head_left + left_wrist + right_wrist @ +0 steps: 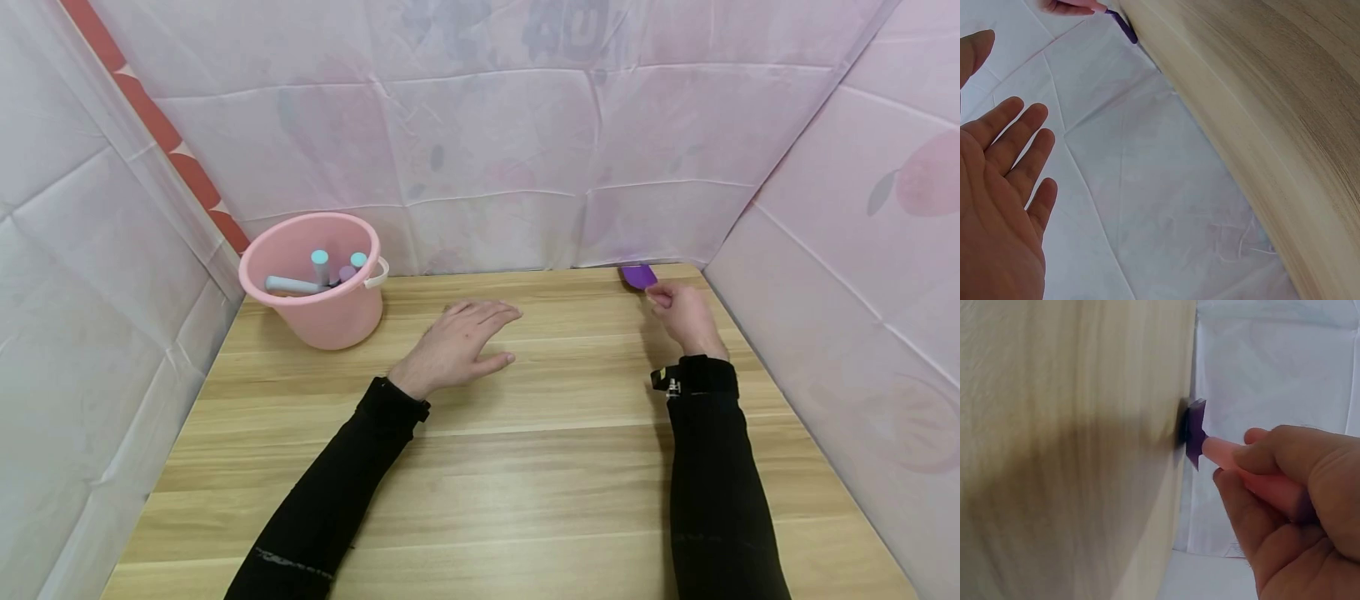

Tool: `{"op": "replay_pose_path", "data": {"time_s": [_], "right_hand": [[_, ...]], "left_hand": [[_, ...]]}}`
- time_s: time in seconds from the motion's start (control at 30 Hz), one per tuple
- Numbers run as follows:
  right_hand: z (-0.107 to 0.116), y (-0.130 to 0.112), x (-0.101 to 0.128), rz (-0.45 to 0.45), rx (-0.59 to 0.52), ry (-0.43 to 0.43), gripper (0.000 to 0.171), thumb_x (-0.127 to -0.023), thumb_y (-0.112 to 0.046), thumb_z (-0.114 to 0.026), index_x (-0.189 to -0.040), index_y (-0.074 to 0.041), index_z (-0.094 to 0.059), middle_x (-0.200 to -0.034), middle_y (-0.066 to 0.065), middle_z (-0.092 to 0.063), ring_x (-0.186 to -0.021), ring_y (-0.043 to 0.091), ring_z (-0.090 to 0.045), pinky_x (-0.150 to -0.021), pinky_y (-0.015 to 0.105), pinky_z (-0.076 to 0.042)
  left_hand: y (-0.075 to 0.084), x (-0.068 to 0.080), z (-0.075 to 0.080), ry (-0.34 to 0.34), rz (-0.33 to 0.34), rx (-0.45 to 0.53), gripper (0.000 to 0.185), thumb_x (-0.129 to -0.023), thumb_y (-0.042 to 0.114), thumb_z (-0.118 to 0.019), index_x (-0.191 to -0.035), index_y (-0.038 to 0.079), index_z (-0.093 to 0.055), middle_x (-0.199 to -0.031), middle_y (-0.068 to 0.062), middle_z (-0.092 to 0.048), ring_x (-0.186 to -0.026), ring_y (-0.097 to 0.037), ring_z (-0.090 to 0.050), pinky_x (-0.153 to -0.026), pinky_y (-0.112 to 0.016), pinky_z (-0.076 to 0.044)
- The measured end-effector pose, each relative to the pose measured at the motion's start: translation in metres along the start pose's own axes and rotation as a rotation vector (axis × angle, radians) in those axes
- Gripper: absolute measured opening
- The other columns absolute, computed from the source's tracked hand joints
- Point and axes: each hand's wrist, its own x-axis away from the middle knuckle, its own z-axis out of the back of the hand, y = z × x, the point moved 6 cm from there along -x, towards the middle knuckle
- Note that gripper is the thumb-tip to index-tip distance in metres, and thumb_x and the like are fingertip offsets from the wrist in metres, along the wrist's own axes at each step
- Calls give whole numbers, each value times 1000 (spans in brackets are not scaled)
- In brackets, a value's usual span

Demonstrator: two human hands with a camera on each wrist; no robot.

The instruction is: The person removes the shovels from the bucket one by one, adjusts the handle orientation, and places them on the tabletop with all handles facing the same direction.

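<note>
From the head view, a pink bucket (315, 283) stood at the far left of the wooden table (525, 467), holding several cylindrical sticks with pale blue, grey and lilac ends (320, 271). No label or writing could be read on it. The left hand (457, 342) lay flat, palm down, on the table right of the bucket, fingers straight and slightly spread, holding nothing. The right hand (682, 312) was at the far right edge, its fingers curled round the handle of a purple-headed scraper (639, 276) whose head rested on the table near the back wall. Pale pink sheeting with faint fruit prints (525, 150) enclosed the table on three sides.

In the left wrist view, the left hand (997, 206) showed an open palm, fingers straight and close together, with the table (1272, 112) and the sheeting beyond; the scraper (1124, 26) appeared far off.

In the right wrist view, the right hand (1291, 500) pinched the scraper's pink handle between thumb and curled fingers, its purple head (1194, 432) touching the table (1066, 450).
</note>
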Motion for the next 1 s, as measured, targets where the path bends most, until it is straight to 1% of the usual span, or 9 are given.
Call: {"op": "replay_pose_path", "data": {"time_s": [0.1,0.17,0.3,0.5,0.7,0.77,0.83,0.97,1.0], "right_hand": [[-5,5,0,-26,5,-84,43,-117,-1,-60,-158,13,-62,-157,40,-66,-150,59,-63,-127,71,-52],[-7,7,1,-41,-2,-127,46,-116,0,-59,-161,13,-59,-161,41,-63,-153,60,-59,-132,73,-47],[-9,10,0,-51,4,-170,50,-114,1,-59,-163,15,-55,-164,42,-59,-156,60,-56,-135,73,-43],[-8,10,0,-41,19,-170,50,-115,-3,-61,-162,16,-56,-162,42,-60,-153,59,-59,-133,73,-46],[-5,8,1,-56,41,-171,57,-123,-27,-56,-163,13,-57,-162,43,-61,-151,59,-60,-129,76,-48],[-3,6,2,-69,46,-184,62,-124,-34,-53,-167,11,-54,-161,42,-62,-144,57,-63,-127,76,-49],[-2,3,3,-81,50,-193,66,-125,-38,-51,-171,9,-50,-153,41,-67,-129,50,-71,-115,71,-56],[1,-9,4,-71,62,-186,70,-124,-40,-52,-178,4,-42,-139,38,-70,-83,32,-76,-82,46,-58],[2,-13,3,-59,65,-181,71,-124,-40,-54,-178,3,-41,-143,38,-69,-76,30,-75,-77,42,-56]], "left_hand": [[0,1,0,-6,2,9,70,-119,51,-69,-177,17,-51,-179,-4,-59,-170,-27,-54,-147,-56,-37],[0,1,0,-11,6,14,70,-119,51,-69,-178,17,-51,-180,-4,-59,-170,-26,-54,-147,-56,-37],[-1,1,1,-24,16,10,71,-119,52,-68,-179,18,-49,-182,-4,-57,-171,-26,-52,-147,-56,-36],[-4,2,4,-36,49,14,73,-119,54,-68,-180,21,-47,-184,-3,-54,-173,-27,-50,-147,-57,-36],[-9,3,10,-34,73,16,73,-119,54,-67,-181,22,-46,-185,-3,-53,-174,-27,-48,-149,-56,-33],[-11,3,12,-31,82,16,73,-119,54,-67,-181,22,-45,-185,-3,-53,-175,-27,-48,-149,-56,-33],[-14,4,15,-27,95,20,74,-119,55,-66,-181,22,-45,-186,-3,-52,-175,-27,-48,-149,-56,-33],[-20,6,24,-4,125,21,74,-119,56,-67,-181,22,-46,-185,-3,-53,-173,-29,-49,-147,-59,-35],[-22,6,27,2,134,25,74,-118,56,-67,-181,22,-46,-184,-3,-53,-173,-29,-50,-146,-59,-36]]}}
